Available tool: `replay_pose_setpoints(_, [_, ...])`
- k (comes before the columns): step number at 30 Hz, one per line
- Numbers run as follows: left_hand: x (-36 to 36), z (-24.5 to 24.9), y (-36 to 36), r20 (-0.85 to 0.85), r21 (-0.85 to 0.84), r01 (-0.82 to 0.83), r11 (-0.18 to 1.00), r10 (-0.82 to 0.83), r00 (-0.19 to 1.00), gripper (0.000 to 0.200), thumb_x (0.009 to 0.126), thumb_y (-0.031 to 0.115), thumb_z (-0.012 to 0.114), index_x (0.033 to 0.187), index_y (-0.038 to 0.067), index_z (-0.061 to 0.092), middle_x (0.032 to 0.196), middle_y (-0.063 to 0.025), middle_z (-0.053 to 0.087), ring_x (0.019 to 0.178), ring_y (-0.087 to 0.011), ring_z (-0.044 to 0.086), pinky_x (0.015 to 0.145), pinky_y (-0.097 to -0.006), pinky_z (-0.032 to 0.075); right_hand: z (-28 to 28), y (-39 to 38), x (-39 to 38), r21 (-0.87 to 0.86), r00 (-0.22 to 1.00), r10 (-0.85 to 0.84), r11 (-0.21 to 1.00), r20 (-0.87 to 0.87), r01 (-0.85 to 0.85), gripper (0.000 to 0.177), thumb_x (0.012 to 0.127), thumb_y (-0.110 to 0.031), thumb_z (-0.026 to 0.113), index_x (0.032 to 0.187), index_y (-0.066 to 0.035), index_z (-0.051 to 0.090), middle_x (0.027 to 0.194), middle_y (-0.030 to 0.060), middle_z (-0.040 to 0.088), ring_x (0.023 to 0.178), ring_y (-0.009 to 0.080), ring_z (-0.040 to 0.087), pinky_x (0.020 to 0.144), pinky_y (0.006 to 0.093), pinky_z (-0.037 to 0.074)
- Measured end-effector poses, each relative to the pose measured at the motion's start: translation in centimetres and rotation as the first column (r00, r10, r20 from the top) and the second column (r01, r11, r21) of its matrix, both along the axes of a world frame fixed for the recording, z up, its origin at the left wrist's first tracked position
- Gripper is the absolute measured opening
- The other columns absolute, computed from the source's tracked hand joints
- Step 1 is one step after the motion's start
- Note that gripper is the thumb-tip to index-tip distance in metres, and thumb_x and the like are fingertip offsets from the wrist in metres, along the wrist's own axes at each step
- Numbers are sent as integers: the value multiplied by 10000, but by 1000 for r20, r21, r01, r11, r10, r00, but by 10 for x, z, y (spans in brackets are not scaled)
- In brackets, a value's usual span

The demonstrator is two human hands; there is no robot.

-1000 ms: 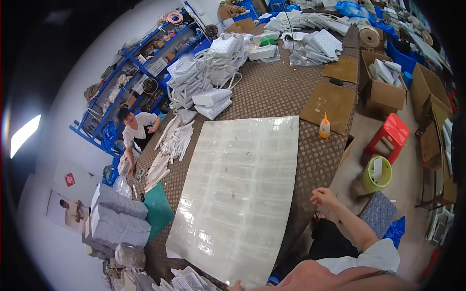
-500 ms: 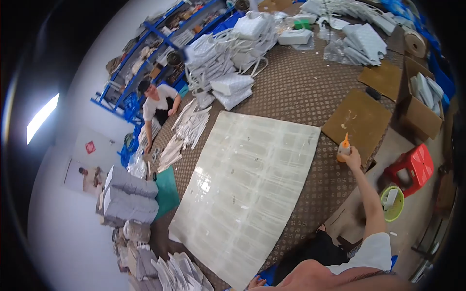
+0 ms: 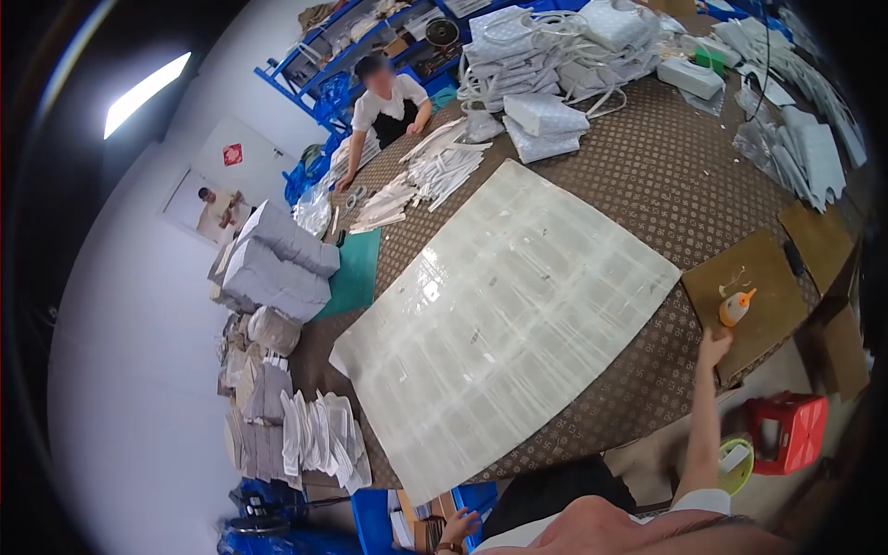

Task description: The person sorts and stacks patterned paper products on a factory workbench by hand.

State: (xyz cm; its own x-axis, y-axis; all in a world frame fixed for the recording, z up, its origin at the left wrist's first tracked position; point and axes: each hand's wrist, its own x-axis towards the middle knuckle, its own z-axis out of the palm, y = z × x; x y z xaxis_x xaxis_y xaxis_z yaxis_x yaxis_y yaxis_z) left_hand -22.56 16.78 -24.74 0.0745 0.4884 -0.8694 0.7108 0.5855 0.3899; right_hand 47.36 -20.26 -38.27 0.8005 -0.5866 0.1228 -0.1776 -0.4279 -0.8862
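Observation:
My right hand (image 3: pixel 715 345) rests at the near-left edge of a brown board (image 3: pixel 772 268), fingers partly apart. Just beyond the fingertips, a squeeze bottle (image 3: pixel 737 308) with an orange spout and orange lower part sits on the board, apart from my grasp. Low in the view, beside my body, my left hand (image 3: pixel 460 527) has its fingers spread and holds nothing. A large pale, glossy sheet (image 3: pixel 518 305) lies across the patterned table (image 3: pixel 638 166), one corner meeting the board.
White quilted bags (image 3: pixel 546 120) and pale strips (image 3: pixel 444 166) lie at the far side, near a co-worker (image 3: pixel 388 106). Stacked grey-white pieces (image 3: pixel 282 259) line the left edge. A red stool (image 3: pixel 786 433) and green basket (image 3: pixel 736 472) stand below right.
My right hand has let go of the squeeze bottle and drawn back toward the board's near edge. The view has turned, and more of my left hand shows.

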Motion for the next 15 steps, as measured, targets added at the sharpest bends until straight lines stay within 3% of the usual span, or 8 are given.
replay_pose_setpoints(1, [-1,0,-3,44,-52,-168,984,170,984,443,904,128,622,1306,58,450,1213,-158,594,1040,-325,621,793,-456,536,-2,22,-14,149,994,109,984,-34,-102,394,863,-201,671,1193,-45,524,1011,111,617,884,247,639,651,349,555])
replay_pose_setpoints(2, [-3,1,-5,77,-108,-329,938,338,938,449,907,137,622,1309,62,436,1215,-167,594,1038,-337,623,784,-451,538,0,37,-28,476,957,256,864,-135,-164,361,887,-200,647,1191,-51,523,986,85,604,821,209,635,609,313,549])
replay_pose_setpoints(3, [-5,2,-3,75,-107,-342,934,351,933,449,907,137,622,1309,62,436,1215,-167,594,1038,-337,623,784,-451,538,31,69,-54,750,888,422,644,-182,-151,328,911,-198,622,1190,-57,522,961,59,591,757,171,631,567,277,542])
replay_pose_setpoints(6, [-6,0,13,159,-203,-449,870,482,862,438,909,146,619,1288,78,411,1226,-203,584,1030,-375,627,796,-470,543,71,128,-75,722,892,405,677,-201,-145,279,934,-194,593,1166,-57,522,940,43,595,712,144,631,542,262,540])
replay_pose_setpoints(9, [3,-4,21,268,-163,-514,842,539,798,378,912,144,610,1237,66,432,1206,-210,589,1014,-382,633,785,-483,553,107,163,-74,828,882,371,560,-291,38,230,921,-200,616,1078,-48,545,839,21,589,627,143,613,502,260,528])
replay_pose_setpoints(15, [17,-22,23,403,-177,-582,793,598,693,312,919,180,600,1155,14,482,1184,-205,596,966,-365,643,758,-445,573,89,174,-53,777,768,538,624,-346,-87,185,896,-203,662,917,-43,572,665,33,558,501,125,559,393,239,404])
